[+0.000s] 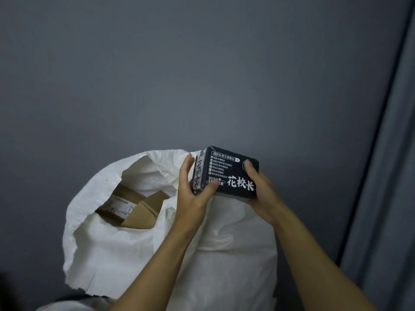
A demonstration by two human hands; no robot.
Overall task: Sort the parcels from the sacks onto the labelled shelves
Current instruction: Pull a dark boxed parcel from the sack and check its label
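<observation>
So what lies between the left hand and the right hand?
The black parcel, gripped by the left hand and the right hand above the white sack, as the head view shows.

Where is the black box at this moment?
In the head view, the black box is right of centre, held between the left hand and right hand, above the open white sack.

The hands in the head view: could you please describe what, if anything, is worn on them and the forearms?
The left hand and right hand are bare: no gloves, rings or watch visible. Both forearms show no sleeves down to the frame edge.
</observation>
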